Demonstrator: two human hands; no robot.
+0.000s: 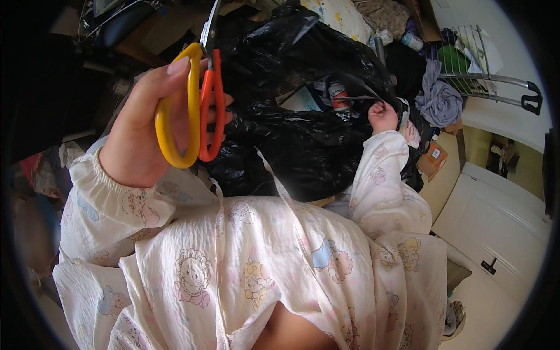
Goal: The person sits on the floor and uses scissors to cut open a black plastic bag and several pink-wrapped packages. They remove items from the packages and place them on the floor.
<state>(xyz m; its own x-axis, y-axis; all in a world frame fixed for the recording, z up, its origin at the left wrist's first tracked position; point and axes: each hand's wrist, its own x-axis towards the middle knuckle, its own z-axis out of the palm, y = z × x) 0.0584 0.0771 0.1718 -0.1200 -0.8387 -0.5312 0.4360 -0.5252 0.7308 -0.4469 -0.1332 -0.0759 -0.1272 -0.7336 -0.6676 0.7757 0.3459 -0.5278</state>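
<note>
My left hand [142, 116] holds a pair of scissors [193, 98] upright, close to the camera. They have one yellow and one orange handle loop, and their blade tips run out of view at the top. A large, crumpled black plastic bag [284, 146] spreads out in front of me. With curled fingers, my right hand [383, 117] pinches the edge of the bag at its far right side. Through the gap in the plastic show a white and red bottle [338, 94] and a flat pale printed piece [302, 100].
Right of the bag lie a crumpled grey-purple cloth [439, 98] and an orange-brown packet [432, 160]. A metal wire rack [481, 78] stands at the upper right, and a white door [490, 210] is below it. Behind the bag are a brown fluffy cloth [381, 17] and patterned fabric [339, 17].
</note>
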